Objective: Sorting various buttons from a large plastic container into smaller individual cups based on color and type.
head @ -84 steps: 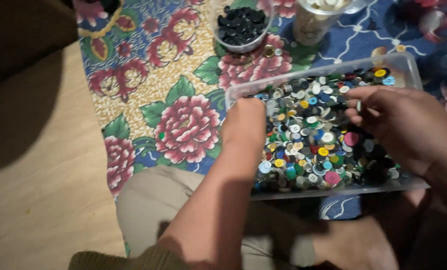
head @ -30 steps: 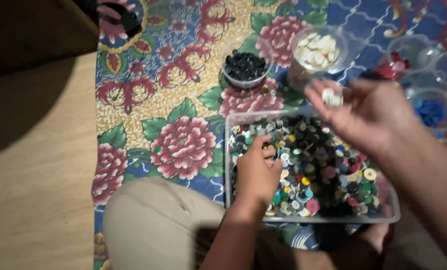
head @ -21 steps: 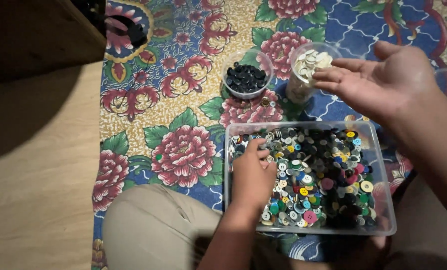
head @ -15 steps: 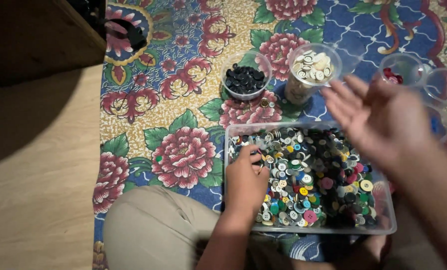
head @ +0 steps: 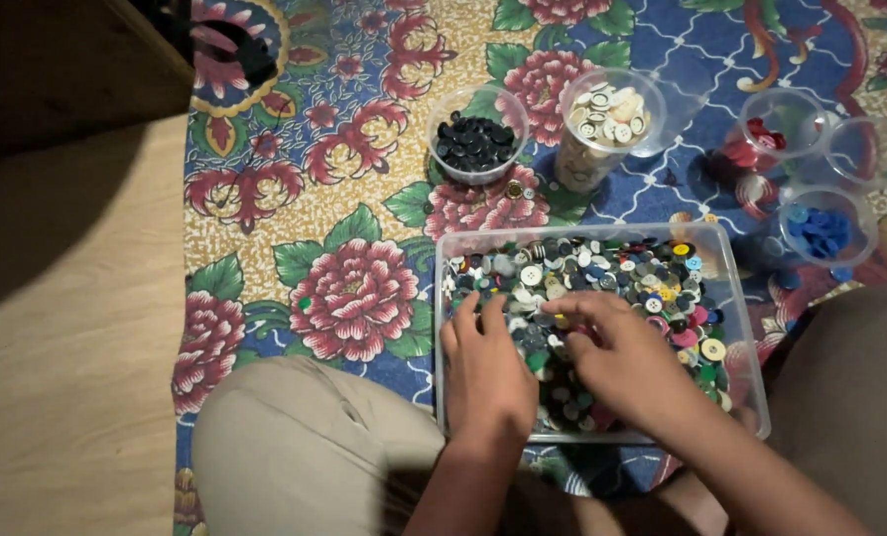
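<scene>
A clear plastic tray (head: pixel 733 298) full of mixed coloured buttons (head: pixel 642 278) lies on a flowered mat in front of me. My left hand (head: pixel 485 369) rests flat on the buttons at the tray's left side, fingers spread. My right hand (head: pixel 622 352) lies palm down in the middle of the tray, its fingers reaching left over the buttons near the left hand. Whether its fingertips pinch a button is hidden. Behind the tray stand a clear cup of black buttons (head: pixel 475 144) and a cup of white buttons (head: pixel 607 119).
Clear cups with red buttons (head: pixel 761 134) and blue buttons (head: pixel 823 230) stand at the right, with another cup (head: pixel 875 149) beside them. The flowered mat (head: pixel 344 288) covers a wooden floor (head: pixel 66 347). My knee (head: pixel 305 447) is at the lower left. A dark box (head: pixel 57 69) sits top left.
My right hand was over the cup of white buttons with open fingers; it has come back down into the tray beside the left hand, which stayed on the buttons.
</scene>
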